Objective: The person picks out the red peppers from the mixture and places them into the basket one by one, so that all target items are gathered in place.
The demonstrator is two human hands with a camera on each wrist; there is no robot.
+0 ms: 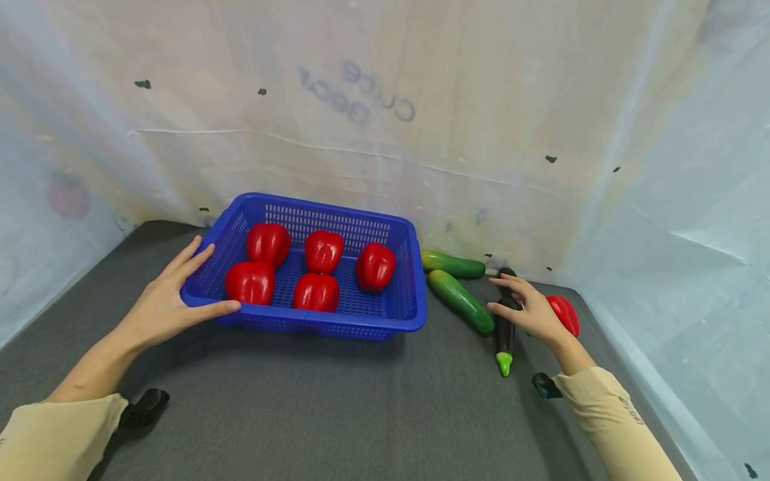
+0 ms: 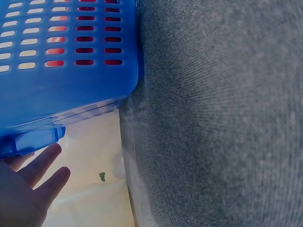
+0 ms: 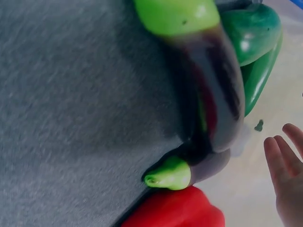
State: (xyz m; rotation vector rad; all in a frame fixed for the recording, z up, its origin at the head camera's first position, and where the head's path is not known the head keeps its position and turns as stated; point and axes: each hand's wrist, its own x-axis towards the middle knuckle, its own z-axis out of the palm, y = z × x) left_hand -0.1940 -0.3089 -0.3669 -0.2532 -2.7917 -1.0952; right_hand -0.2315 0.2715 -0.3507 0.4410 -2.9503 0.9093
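Note:
A blue plastic basket (image 1: 337, 323) with several red bell peppers (image 1: 315, 292) inside sits left of centre. My left hand (image 1: 165, 300) is at its left end, fingers spread along the side and thumb by the front rim; in the left wrist view the fingers (image 2: 42, 163) lie close to the rim. Over two dark eggplants my right hand (image 1: 529, 310) hovers with fingers extended, holding nothing. The nearer eggplant (image 1: 504, 337) has its green stem end towards me; the other eggplant (image 3: 208, 168) lies partly hidden behind it. In the right wrist view the hand is apart from both.
Two green cucumbers (image 1: 460, 300) lie between the basket and the eggplants. Beyond my right wrist is another red bell pepper (image 1: 564, 315), partly covered. Everything rests on a dark grey surface (image 1: 337, 414), with pale plastic sheeting (image 1: 481, 133) rising at the back and sides.

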